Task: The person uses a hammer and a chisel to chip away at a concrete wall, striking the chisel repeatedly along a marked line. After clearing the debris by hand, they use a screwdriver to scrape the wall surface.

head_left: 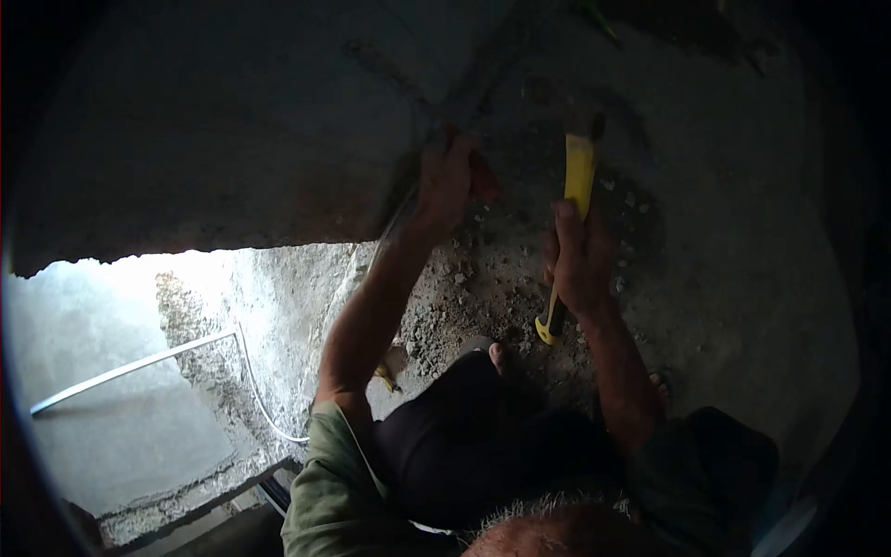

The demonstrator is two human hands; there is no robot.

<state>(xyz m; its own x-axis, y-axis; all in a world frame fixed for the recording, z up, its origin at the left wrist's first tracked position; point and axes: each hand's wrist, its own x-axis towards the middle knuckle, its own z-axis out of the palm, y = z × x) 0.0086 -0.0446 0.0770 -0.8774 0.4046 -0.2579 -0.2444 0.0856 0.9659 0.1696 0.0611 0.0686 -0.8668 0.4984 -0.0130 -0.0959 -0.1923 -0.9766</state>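
My right hand (pixel 583 265) is closed round the handle of a yellow hammer (pixel 579 172). The hammer's dark head is at the top, blurred, and the yellow and black butt of the handle sticks out below the hand. To the left, my left hand (pixel 445 181) is closed on a red object (pixel 483 178) at the dark wall's lower part; its shape is hard to make out in the shadow. The hammer head is to the right of the red object and apart from it.
Grey rubble (pixel 436 320) covers the floor between my arms and near my feet. At the left, a bright opening shows below a rough wall edge (pixel 186 252), with a white strip (pixel 135 371) and a thin white cable (pixel 252 381). A small yellow object (pixel 385 376) lies by my left arm.
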